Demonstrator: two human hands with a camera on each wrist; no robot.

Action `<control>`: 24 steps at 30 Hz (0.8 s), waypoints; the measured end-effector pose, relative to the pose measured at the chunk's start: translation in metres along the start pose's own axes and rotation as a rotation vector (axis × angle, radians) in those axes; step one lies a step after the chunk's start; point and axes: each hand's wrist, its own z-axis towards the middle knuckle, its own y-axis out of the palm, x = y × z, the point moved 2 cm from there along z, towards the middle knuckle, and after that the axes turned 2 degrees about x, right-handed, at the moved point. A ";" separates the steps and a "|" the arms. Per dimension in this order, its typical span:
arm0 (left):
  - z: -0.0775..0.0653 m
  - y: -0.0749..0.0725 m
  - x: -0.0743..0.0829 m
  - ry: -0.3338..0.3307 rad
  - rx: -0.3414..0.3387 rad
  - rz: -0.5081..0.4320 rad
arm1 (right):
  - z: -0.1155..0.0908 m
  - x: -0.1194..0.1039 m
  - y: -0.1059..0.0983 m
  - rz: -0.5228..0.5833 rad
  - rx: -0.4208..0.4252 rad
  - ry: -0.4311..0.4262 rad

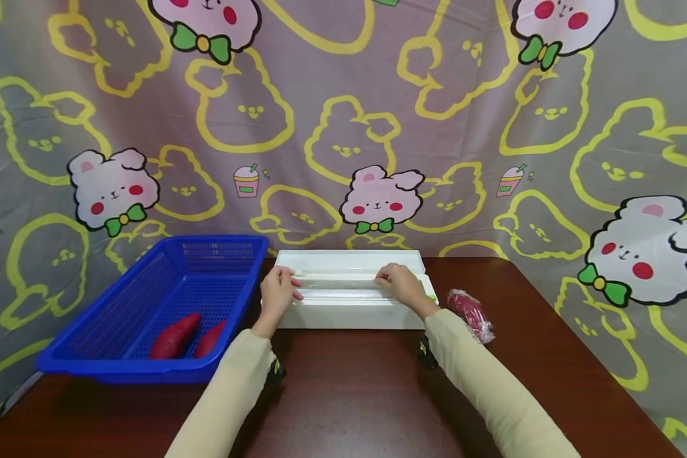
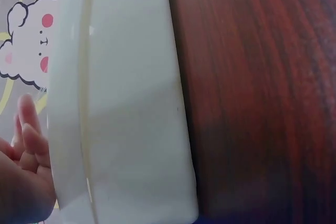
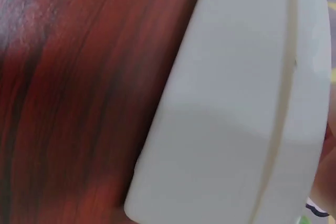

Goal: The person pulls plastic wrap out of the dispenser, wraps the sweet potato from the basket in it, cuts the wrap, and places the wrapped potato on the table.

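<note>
A long white cling film dispenser box (image 1: 349, 315) stands on the table with its lid (image 1: 349, 259) raised at the back. Inside it lies a roll of clear cling film (image 1: 338, 284). At the box's left end my left hand (image 1: 277, 294) pinches the film between thumb and forefinger, its other fingers loosely spread. My right hand (image 1: 403, 284) reaches over the front wall and pinches the film toward the right end. Both wrist views mostly show the box's white front; the left fingers (image 2: 32, 140) rise behind it, while the right fingertips are hidden.
To the left, a blue plastic basket (image 1: 131, 367) holds two red sweet potatoes (image 1: 174, 337). A sweet potato wrapped in film (image 1: 471, 315) lies right of the box, near the right forearm. Behind the dark wooden table (image 1: 349, 394) hangs a patterned cloth (image 1: 298, 172).
</note>
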 end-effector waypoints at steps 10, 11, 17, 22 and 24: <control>0.000 0.003 -0.007 0.007 -0.017 -0.163 | 0.008 -0.017 0.014 0.131 -0.079 -0.070; 0.000 0.003 -0.008 0.014 -0.020 -0.177 | 0.009 -0.018 0.016 0.124 -0.070 -0.070; 0.001 0.002 -0.009 0.034 -0.052 -0.241 | 0.013 -0.021 0.022 0.120 -0.081 -0.035; 0.001 0.001 -0.009 0.055 -0.078 -0.252 | 0.015 -0.024 0.025 0.093 -0.080 -0.006; 0.000 0.001 -0.009 0.066 -0.090 -0.254 | 0.015 -0.026 0.026 0.081 -0.068 0.000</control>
